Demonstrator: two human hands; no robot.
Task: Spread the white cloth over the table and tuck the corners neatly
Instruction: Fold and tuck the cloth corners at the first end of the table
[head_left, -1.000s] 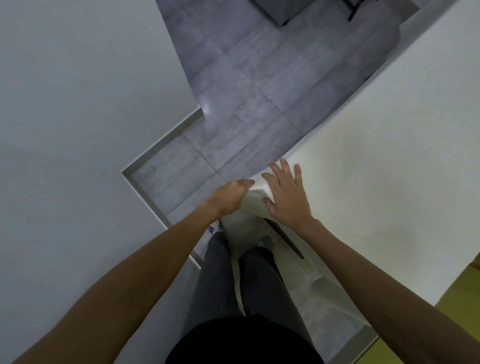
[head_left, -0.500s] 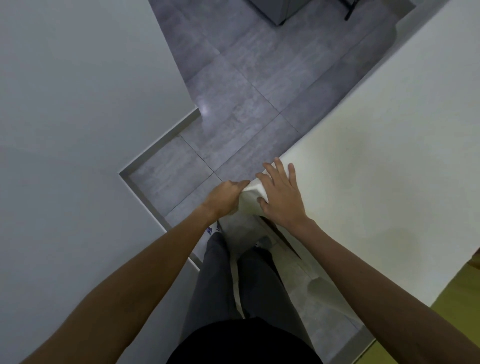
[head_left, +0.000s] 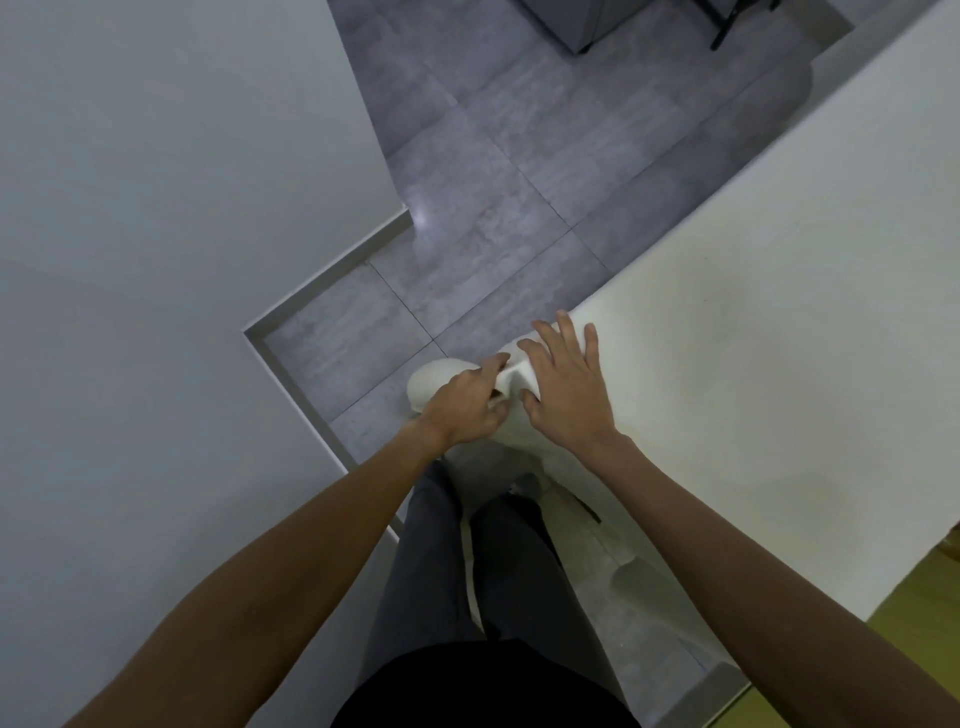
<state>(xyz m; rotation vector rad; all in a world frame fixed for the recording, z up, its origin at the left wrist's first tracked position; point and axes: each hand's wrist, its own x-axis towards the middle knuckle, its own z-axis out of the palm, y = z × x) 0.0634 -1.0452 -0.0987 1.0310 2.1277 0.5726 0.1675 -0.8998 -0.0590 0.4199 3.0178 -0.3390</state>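
Observation:
The white cloth (head_left: 753, 332) covers the table that fills the right side of the view. At the table's near-left corner, a loose flap of the cloth (head_left: 431, 384) bulges out to the left over the floor. My left hand (head_left: 467, 408) grips the cloth at that corner, fingers curled into the fold. My right hand (head_left: 569, 387) lies flat on the cloth just right of the corner, fingers spread and pressing down. The cloth's side hangs down along the table edge beside my legs.
A white wall (head_left: 156, 260) with a stepped corner stands close on the left. Grey floor tiles (head_left: 493, 182) run ahead between wall and table. A dark cabinet base (head_left: 576, 21) stands at the far end. A yellow-green surface (head_left: 914, 613) shows at bottom right.
My left hand has pulled the corner fold outward, so a flap of cloth now bulges left of the table corner. My right hand stays flat on top.

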